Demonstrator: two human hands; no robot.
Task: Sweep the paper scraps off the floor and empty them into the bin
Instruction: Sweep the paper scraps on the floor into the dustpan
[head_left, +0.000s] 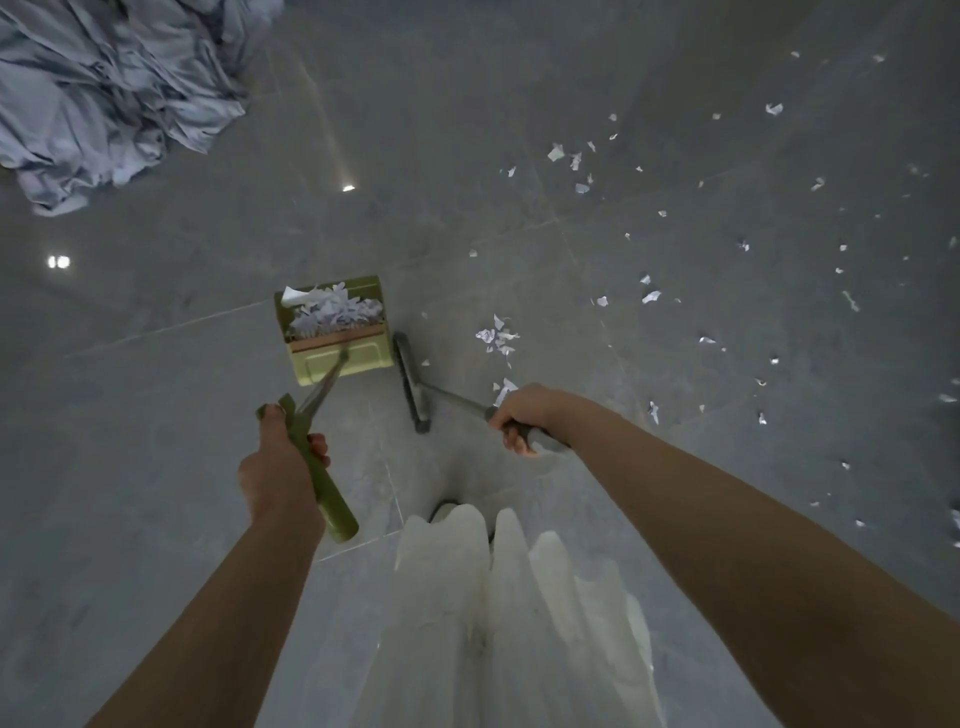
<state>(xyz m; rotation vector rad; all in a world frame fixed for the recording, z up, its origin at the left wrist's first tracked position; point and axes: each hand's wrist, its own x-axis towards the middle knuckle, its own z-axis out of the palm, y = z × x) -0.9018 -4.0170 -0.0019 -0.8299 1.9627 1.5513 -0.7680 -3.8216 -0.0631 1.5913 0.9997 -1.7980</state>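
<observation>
The left hand (278, 467) grips the olive-green handle (317, 470) of a long-handled dustpan (335, 332), fingers curled round it with the thumb lying up along its top end. A thin metal shaft runs from that handle down to the pan, which sits on the grey tiled floor (467, 130) ahead of the person, slightly left of centre. The pan holds a heap of white paper scraps (335, 312), piled toward its far edge. The right hand (524, 413) clenches the grey grip of a broom (413, 384), fingers wrapped round it from above. The broom's shaft slants down and to the left to a dark, narrow brush head, which stands on the floor just beside the pan's right side; whether the two touch cannot be told. A small cluster of loose scraps (496, 338) lies on the floor to the right of the brush head, near it, and many more small pieces (649, 296) are scattered across the tiles further right and toward the far right edge of the view. A crumpled pile of pale blue-grey cloth (109, 88) lies on the floor at the upper left, well apart from the pan. Pale, pleated fabric of the person's clothing (498, 597) hangs at the bottom centre, between the forearms. No bin appears in the view.
</observation>
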